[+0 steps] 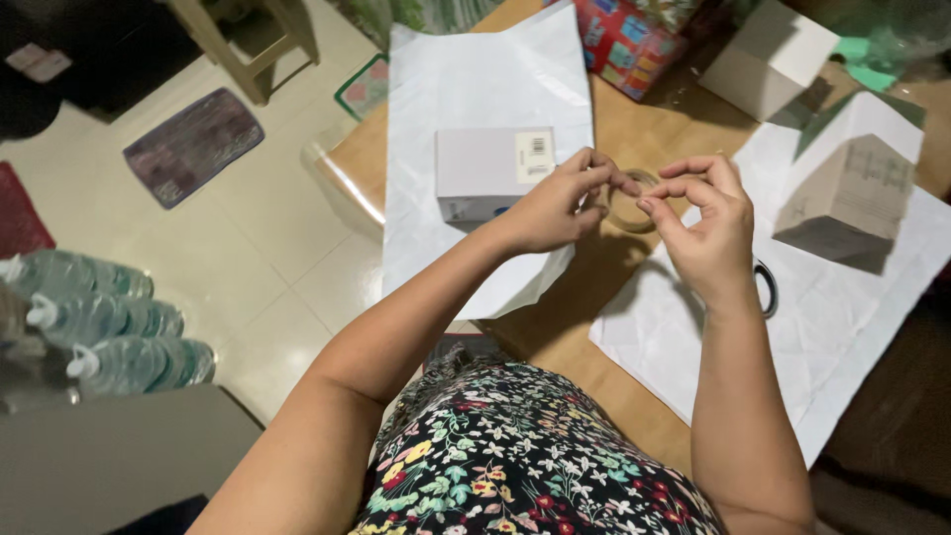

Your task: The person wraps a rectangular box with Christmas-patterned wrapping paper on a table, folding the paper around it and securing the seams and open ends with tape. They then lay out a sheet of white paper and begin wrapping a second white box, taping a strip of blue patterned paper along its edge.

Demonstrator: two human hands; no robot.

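My left hand (555, 206) and my right hand (705, 223) meet above a wooden table (634, 129), both pinching a clear roll of tape (630, 201) held between them. The fingertips of both hands pick at the roll's rim. Just left of my left hand lies a white box (480, 170) with a label, resting on a sheet of white paper (466, 79). A second white paper sheet (842, 307) lies under my right wrist, with black scissor handles (769, 287) partly hidden behind it.
A brown cardboard box (847, 198) sits on the right sheet, another pale box (768, 59) at the back, and a colourful wrapped box (626, 42) behind. Water bottles (109, 332) lie on the floor at left, near a mat (193, 144) and stool legs (253, 45).
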